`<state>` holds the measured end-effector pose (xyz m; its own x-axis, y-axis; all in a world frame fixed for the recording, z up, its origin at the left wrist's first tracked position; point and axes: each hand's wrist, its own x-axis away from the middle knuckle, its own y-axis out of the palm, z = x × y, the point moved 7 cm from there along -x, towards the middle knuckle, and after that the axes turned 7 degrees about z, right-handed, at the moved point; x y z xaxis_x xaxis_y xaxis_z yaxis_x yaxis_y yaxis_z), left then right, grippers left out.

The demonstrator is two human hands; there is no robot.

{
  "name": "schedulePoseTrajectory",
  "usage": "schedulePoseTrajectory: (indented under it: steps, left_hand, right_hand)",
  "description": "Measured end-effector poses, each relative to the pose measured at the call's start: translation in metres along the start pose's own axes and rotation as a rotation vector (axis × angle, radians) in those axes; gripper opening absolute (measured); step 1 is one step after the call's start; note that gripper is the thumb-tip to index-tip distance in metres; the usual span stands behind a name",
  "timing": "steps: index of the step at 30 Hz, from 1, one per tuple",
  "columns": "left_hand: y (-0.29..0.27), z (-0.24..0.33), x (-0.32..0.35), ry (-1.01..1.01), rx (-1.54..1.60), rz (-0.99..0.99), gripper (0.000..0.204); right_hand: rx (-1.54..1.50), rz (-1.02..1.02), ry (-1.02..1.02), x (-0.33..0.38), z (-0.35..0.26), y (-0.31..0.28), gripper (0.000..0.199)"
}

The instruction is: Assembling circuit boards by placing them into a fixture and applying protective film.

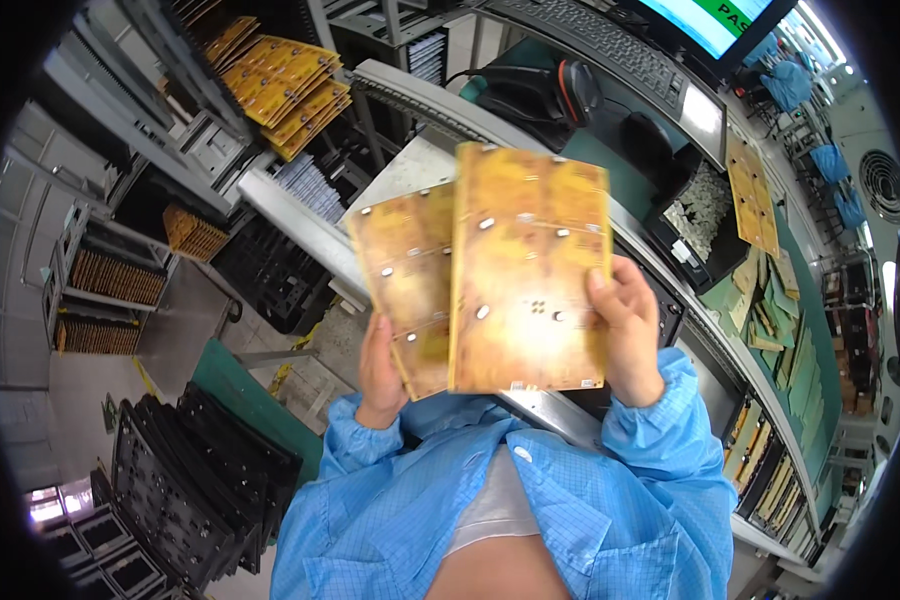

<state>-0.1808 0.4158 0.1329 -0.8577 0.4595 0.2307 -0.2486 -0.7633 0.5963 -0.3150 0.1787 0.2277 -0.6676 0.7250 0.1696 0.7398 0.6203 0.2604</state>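
Two yellow-brown circuit board panels are held up in front of my chest. My right hand (pixel 630 325) grips the nearer circuit board panel (pixel 530 270) by its right edge, thumb on the face. With my left hand (pixel 381 370) I hold the other circuit board panel (pixel 415 260) by its lower left edge. The right panel overlaps the left one and hides its right side. Small white and dark parts dot both faces, and light glares off the lower half of the right panel.
A rack of yellow panels (pixel 290 90) stands at upper left. Stacked black trays (pixel 190 480) are at lower left. Along the bench lie a handheld scanner (pixel 550 95), a keyboard (pixel 590 50), a black bin of small parts (pixel 700 210) and green board scraps (pixel 770 300). A monitor (pixel 705 20) is beyond.
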Motion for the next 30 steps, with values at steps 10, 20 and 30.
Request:
schedulePoseTrajectory:
  steps: [10, 20, 30]
  left_hand:
    - [-0.061, 0.045, -0.006, 0.141, 0.119, 0.095, 0.053]
    - [-0.078, 0.052, 0.003, 0.257, 0.085, 0.074, 0.049]
    - [-0.085, 0.047, 0.003, 0.209, 0.133, 0.105, 0.049]
  right_hand:
    - [0.132, 0.456, -0.397, -0.021, -0.028, -0.056, 0.044]
    - [0.026, 0.526, -0.61, -0.089, -0.012, -0.049, 0.032]
    - [0.112, 0.639, -0.743, -0.115, -0.014, -0.032, 0.025]
